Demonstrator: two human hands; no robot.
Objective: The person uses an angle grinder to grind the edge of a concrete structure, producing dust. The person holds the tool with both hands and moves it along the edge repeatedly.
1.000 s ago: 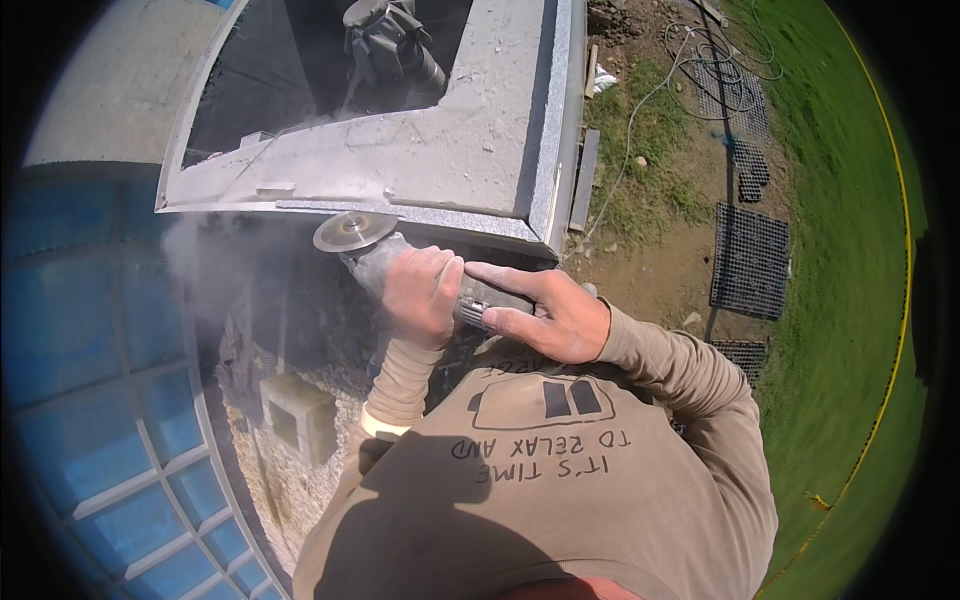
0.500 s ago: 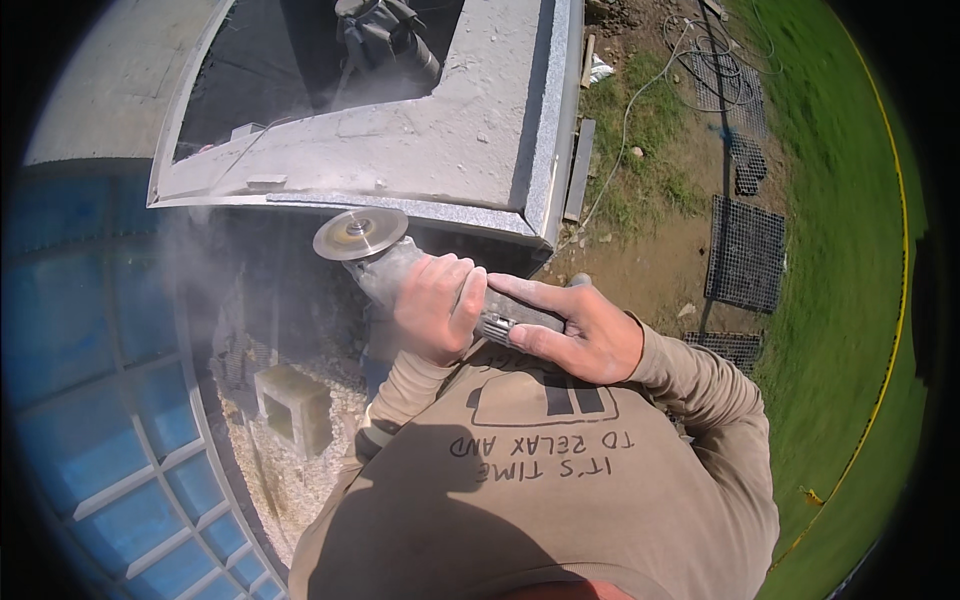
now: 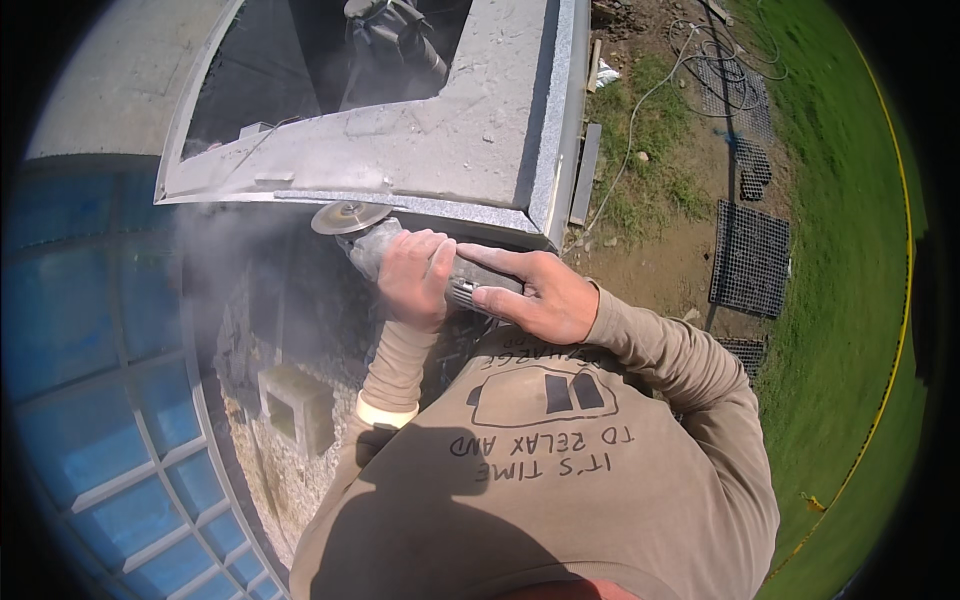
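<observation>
Both my hands are closed on a dusty grey angle grinder (image 3: 370, 248). My left hand (image 3: 413, 280) wraps round its front part, just behind the head. Farther back, my right hand (image 3: 545, 293) grips the body, with its thumb along the near side. A round metal disc (image 3: 340, 219) sits on the grinder's head, tilted and close against the metal edging (image 3: 465, 213) of a concrete ledge (image 3: 490, 120). Whether the disc touches the edging I cannot tell. Pale dust hangs in the air left of the disc.
Below the ledge at left, a hollow concrete block (image 3: 300, 410) stands on rough ground beside blue panels in a grid frame (image 3: 150, 465). Inside the ledge opening is a dark, fabric-covered object (image 3: 390, 40). Black mesh mats (image 3: 750, 258), a cable (image 3: 627, 150) and yellow tape (image 3: 890, 380) lie at right.
The grinder and both hands have moved a little left and upward, toward the edging. Its disc appears more edge-on. My left forearm has straightened out and shows more.
</observation>
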